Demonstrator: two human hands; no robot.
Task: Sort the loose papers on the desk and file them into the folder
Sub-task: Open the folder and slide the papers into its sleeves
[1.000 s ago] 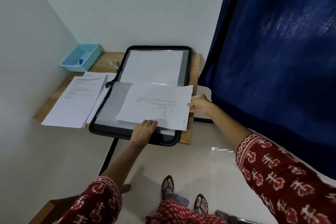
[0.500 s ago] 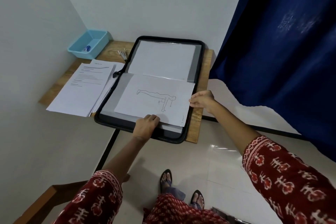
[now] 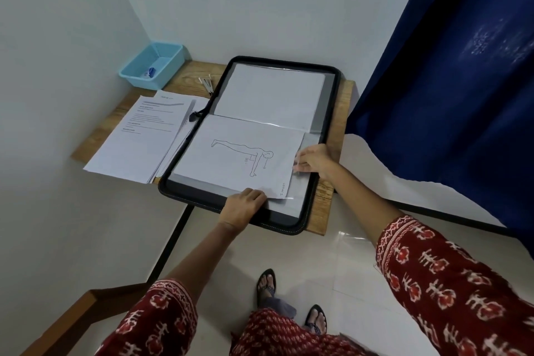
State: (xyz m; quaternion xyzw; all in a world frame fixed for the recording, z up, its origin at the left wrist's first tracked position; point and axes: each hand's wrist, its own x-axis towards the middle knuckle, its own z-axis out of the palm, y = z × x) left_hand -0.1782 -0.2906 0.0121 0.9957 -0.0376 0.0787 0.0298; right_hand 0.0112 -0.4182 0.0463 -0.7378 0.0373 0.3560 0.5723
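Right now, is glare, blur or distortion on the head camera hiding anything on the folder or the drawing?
Head view: a thin glare streak on the clear plastic sleeve; the figure drawing is sharp, the text on the paper stack too small to read; wide-angle bending at the edges; floor tile reflects light.

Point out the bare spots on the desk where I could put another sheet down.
Bare wood shows on the desk between the blue basket and the folder, though small clips lie there. A narrow strip runs along the folder's right edge. The left side is crowded by the paper stack, and both hands hold the drawing sheet.
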